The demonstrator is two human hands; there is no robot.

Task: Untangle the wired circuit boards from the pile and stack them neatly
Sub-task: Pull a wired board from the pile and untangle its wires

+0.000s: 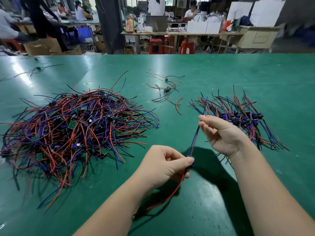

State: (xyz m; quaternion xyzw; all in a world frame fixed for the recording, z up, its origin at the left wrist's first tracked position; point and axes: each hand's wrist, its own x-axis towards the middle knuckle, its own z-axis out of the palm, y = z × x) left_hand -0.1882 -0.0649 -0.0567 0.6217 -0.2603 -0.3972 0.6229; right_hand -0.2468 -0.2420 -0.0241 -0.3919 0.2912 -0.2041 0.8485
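A green table [221,74] fills the view in front of you. Beyond and to the left of your left hand lies the large tangled pile [75,128] of red, blue and black wires, with small green circuit boards showing among them. Beyond your right hand, just past its knuckles, sits the smaller sorted stack [242,116], its wires fanned out roughly in line and its dark board parts bunched together in the middle. Farther out, between the two heaps, a few loose wired boards [167,90] lie scattered.

Both forearms reach in from the lower edge. Your left hand [163,166] is curled, thumb on top, pinching one small board [190,159] just above the table. Your right hand [221,133] is raised higher, palm turned towards you, fingertips pinched on the board's blue and red wires [195,138], which run taut between the hands. A red and a dark wire trail down below your left hand.
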